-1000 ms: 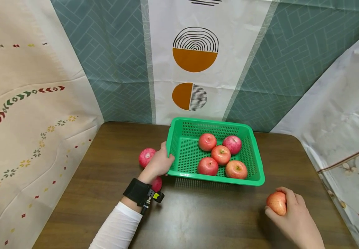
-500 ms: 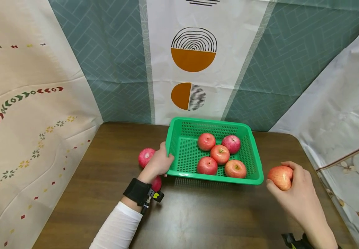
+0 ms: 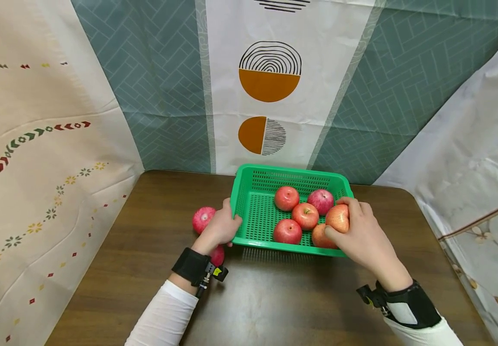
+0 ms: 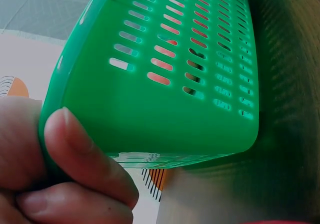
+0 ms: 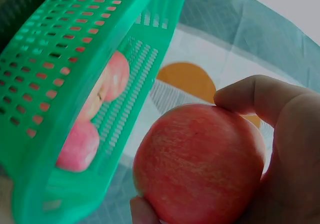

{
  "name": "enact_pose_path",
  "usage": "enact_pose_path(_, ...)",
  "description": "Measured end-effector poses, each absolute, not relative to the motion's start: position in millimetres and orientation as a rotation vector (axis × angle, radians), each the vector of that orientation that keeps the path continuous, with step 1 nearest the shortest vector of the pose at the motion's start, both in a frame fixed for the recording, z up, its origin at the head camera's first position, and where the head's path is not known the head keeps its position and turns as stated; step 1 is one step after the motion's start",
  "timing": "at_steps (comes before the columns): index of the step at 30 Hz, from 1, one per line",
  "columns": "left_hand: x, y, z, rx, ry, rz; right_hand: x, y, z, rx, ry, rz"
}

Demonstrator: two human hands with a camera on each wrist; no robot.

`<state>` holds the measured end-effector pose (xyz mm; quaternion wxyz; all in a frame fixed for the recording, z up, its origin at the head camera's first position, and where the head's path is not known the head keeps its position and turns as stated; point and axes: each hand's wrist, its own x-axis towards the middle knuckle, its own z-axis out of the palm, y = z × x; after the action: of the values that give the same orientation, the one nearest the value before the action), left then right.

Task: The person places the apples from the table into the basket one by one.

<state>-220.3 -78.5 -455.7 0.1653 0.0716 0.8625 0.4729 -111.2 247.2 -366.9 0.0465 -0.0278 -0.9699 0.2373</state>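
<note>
A green plastic basket [image 3: 255, 218] with slotted walls stands at the back of the table, several red apples [image 3: 305, 216] inside toward its right half. At its left end my left hand [image 3: 222, 226] grips the rim; the left wrist view shows the thumb [image 4: 75, 139] pressed against the basket wall. My right hand [image 3: 365, 235] holds an apple [image 5: 200, 164] between thumb and fingers, over the basket's right end. In the head view this held apple partly covers another one lying in the basket.
Outside the basket, left of it, lies a pinkish-red fruit [image 3: 203, 219]. A second one [image 3: 216, 255] is partly hidden by the left wrist. The brown wooden table [image 3: 266, 298] meets hanging patterned cloths [image 3: 166, 96] at the back and sides.
My right hand has lifted the apple from the table's right side and carried it up and left, over the basket. The left hand has stayed on the rim.
</note>
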Motion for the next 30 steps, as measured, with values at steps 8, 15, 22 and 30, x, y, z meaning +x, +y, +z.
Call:
enact_pose_path(8, -219.8, -84.2, -456.6, 0.196, 2.457, 1.36, -152.1, 212.2, -368.8, 0.078, -3.017, 0.732)
enact_pose_path(15, -222.5, -86.2, -458.1, 0.196, 2.447, 1.367, -190.6, 179.0, -372.2, 0.321, -3.095, 0.679)
enact_pose_path(22, -223.2, -84.0, -458.9, 0.188, 2.466, 1.346, -211.1, 149.6, -382.2, 0.427, -3.195, 0.528)
enact_pose_path(30, -220.9, -80.3, -458.0, 0.21, 2.459, 1.312, -224.2, 128.0, -397.3, 0.566, -3.239, 0.278)
